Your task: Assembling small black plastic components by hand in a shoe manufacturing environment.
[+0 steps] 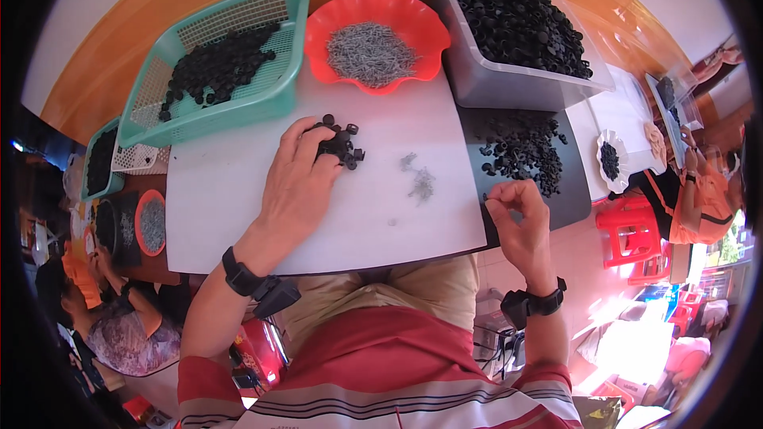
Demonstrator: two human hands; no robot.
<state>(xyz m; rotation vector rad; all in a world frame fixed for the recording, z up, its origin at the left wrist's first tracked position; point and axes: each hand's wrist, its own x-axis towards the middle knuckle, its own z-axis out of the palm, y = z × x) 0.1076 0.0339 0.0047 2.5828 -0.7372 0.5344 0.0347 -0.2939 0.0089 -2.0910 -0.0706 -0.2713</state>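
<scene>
On the white sheet [381,214], my left hand [302,171] rests with curled fingers around a small heap of black plastic caps [342,143]; some stick out past the fingertips. My right hand [520,222] is at the right edge of the sheet, thumb and forefinger pinched together. A tiny dark piece shows at those fingertips, probably a small black plastic part. Just beyond it, many small black plastic parts [524,151] lie loose on a dark mat [568,191]. Between my hands is a little scatter of metal screws [421,184].
Along the back stand a green basket [214,123] of black parts, a red scalloped bowl [373,83] of screws and a grey bin [517,91] full of black caps. People work at the left [127,318] and right [699,199]. Red stools [632,234] stand at right.
</scene>
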